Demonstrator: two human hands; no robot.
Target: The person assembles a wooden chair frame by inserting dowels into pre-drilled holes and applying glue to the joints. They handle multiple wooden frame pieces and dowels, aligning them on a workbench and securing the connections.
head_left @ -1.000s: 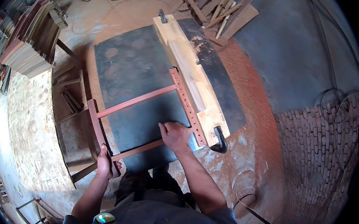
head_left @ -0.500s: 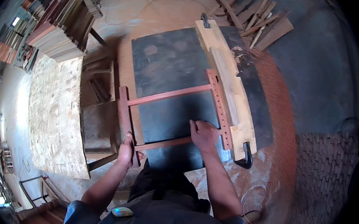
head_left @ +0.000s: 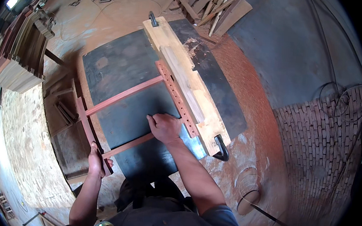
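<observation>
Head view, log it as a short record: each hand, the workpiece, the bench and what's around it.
left hand: gripping the near end of the frame's left bar
right hand: closed over the near crosspiece, fingertips hidden
workpiece: reddish wooden frame, two bars joined by two crosspieces
right bar: row of holes, beside the pale board
bench: dark tabletop; left bar lies beyond its left edge
pale board: black clamp at each end
surroundings: stacked boards at left, loose planks beyond
</observation>
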